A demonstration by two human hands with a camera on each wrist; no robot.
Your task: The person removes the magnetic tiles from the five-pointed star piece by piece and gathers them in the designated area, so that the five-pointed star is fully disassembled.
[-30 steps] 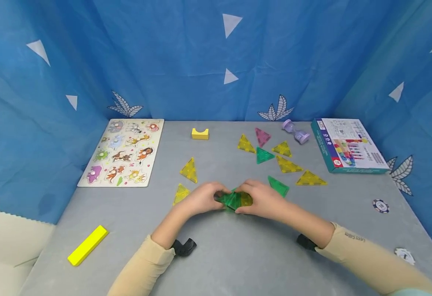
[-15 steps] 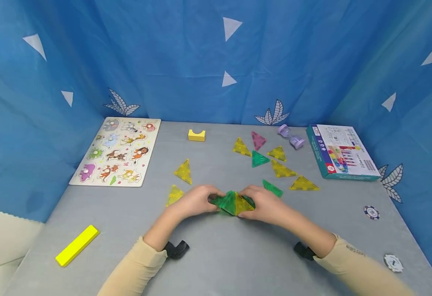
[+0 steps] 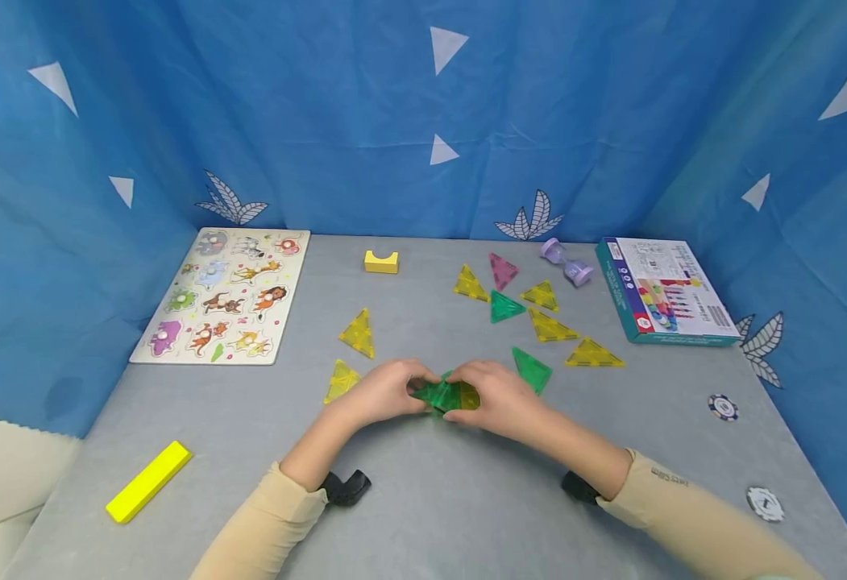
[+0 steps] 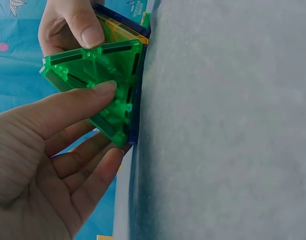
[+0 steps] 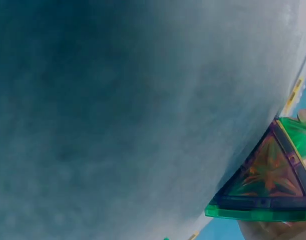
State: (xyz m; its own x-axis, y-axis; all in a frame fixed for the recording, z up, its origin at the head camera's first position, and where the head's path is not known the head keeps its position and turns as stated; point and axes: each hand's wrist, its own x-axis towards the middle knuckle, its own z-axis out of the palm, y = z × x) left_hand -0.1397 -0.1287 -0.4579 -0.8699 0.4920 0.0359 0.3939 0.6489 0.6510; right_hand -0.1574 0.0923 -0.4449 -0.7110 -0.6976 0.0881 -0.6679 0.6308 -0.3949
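Note:
Upright translucent triangular magnetic tiles stand joined at the middle of the table. A green magnetic tile (image 4: 100, 70) forms the side nearest my left hand (image 3: 383, 393), whose thumb presses its face while the other fingers reach behind. My right hand (image 3: 499, 399) grips the other side, where a yellow magnetic tile (image 3: 470, 395) shows between its fingers. Dark blue or purple edges also show on the cluster, and a purplish face (image 5: 268, 172) appears in the right wrist view. The palms and fingers hide part of the cluster.
A green tile (image 3: 531, 370) lies just beyond my right hand, with several yellow tiles and a pink tile (image 3: 502, 271) behind. Two yellow tiles lie left. A puzzle board (image 3: 220, 298), yellow bar (image 3: 149, 482), arch block (image 3: 381, 262), hourglass (image 3: 566, 262), box (image 3: 666, 292) and two chips surround them.
The right hand has shifted slightly left and its fingers cover more of the yellow tile than half a second ago. The left hand keeps its hold. The head view has shifted a little.

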